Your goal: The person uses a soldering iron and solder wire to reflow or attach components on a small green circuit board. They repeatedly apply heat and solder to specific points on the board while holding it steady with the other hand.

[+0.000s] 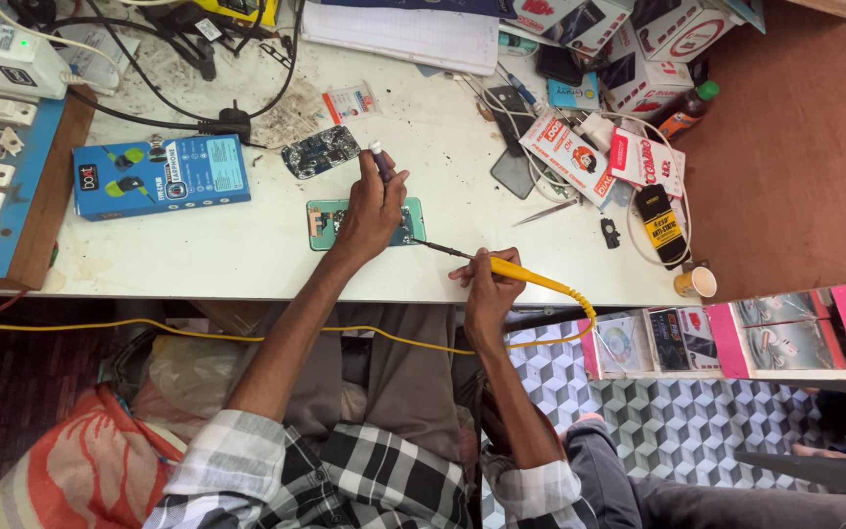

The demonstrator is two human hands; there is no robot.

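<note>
We wear a black-and-white checked shirt, its sleeves (232, 456) rolled above the elbows, with grey trousers (403, 377); our hands (372, 211) and forearms bare

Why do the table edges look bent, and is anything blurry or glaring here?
Head view: the wide lens bows the white table edge; light is even and soft, with faint shadows under the left hand and right hand; no strong glare; the yellow soldering iron and opened phone look sharp.

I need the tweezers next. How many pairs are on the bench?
1: metal tweezers lie right of the opened phone, beside the red-and-white packets. Clutter may hide others.
</note>
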